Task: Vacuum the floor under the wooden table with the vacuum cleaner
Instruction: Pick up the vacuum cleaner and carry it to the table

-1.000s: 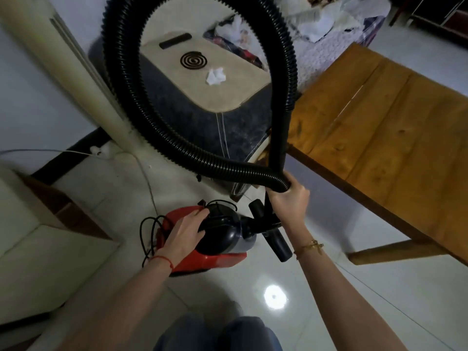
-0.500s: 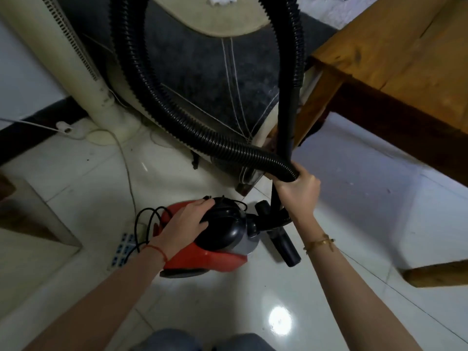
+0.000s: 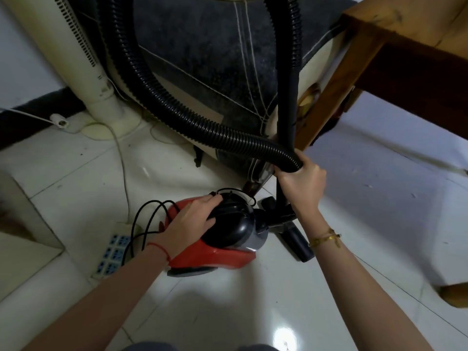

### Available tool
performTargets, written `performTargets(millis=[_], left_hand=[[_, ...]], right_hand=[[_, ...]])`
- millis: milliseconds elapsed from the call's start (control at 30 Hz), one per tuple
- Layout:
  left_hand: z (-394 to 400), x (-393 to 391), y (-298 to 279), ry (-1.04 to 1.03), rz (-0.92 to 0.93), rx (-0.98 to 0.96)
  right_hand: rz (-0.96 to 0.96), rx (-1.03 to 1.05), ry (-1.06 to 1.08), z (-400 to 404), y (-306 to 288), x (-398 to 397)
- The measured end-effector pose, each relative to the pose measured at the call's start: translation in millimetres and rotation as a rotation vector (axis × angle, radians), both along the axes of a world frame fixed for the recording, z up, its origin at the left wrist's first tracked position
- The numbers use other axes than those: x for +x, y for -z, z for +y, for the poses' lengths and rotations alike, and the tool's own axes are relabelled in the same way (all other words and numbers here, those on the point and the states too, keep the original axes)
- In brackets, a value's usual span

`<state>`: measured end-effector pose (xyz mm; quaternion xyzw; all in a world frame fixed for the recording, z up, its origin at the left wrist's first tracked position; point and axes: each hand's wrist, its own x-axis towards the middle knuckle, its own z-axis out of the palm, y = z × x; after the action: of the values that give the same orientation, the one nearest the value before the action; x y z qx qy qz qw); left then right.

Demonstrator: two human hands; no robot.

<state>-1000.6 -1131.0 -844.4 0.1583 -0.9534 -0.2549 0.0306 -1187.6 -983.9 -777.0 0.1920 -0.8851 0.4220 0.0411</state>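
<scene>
Both hands only ready things: left hand (image 3: 192, 221) rests spread on the vacuum cleaner (image 3: 217, 241), right hand (image 3: 301, 183) grips the hose (image 3: 192, 117), floor (image 3: 379, 173) under the wooden table (image 3: 405, 34) at upper right unvacuumed.

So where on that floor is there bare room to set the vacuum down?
Bare tile lies under the wooden table, right of the right hand, and in front of the vacuum cleaner. It is crowded to its left: the black cord, the power strip and the fan base.

Both forearms reached forward and down, left hand (image 3: 191, 219) spread flat (palm down), right hand (image 3: 302, 184) curled into a grip.
</scene>
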Motion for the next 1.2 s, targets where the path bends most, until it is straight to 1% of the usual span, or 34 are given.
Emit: performTargets(millis=[100,233,367,433,533,767,900,1033,1100,1200], left_hand=[[-4.3,-1.2,4.8,0.003,0.003,-0.022],[-4.7,-3.1,5.1,-0.030,-0.013,-0.042],[-4.7,-0.8,2.4,-0.088,-0.014,0.027],[-5.1,1.3,1.3,-0.098,-0.011,0.052],[-4.4,5.4,-2.6,-0.122,0.009,0.040],[-1.8,5.7,-8.4,-0.124,0.031,0.048],[-1.9,3.7,-7.8,-0.112,0.019,0.051],[-3.6,2.5,-6.6,-0.101,0.009,0.065],[-4.3,2.5,-7.3,-0.103,0.011,0.069],[-3.7,5.3,-8.0,-0.132,0.031,0.089]], right_hand=[[0.004,0.003,-0.003,-4.2,6.0,0.4],[0.011,0.017,-0.067,-8.8,8.0,1.6],[-0.009,-0.005,-0.082,-10.0,5.1,0.9],[-0.008,-0.023,-0.059,-11.3,5.3,-0.4],[0.008,-0.070,0.004,-9.2,6.6,1.9],[-0.043,-0.197,0.142,-1.5,-5.1,-4.7],[-0.049,-0.133,0.082,-8.5,-6.9,-9.6],[-0.045,-0.140,0.046,-9.9,-6.2,-6.8],[-0.016,-0.166,0.018,-8.1,-3.7,-4.2],[0.145,-0.148,0.007,-3.5,-0.1,-2.7]])
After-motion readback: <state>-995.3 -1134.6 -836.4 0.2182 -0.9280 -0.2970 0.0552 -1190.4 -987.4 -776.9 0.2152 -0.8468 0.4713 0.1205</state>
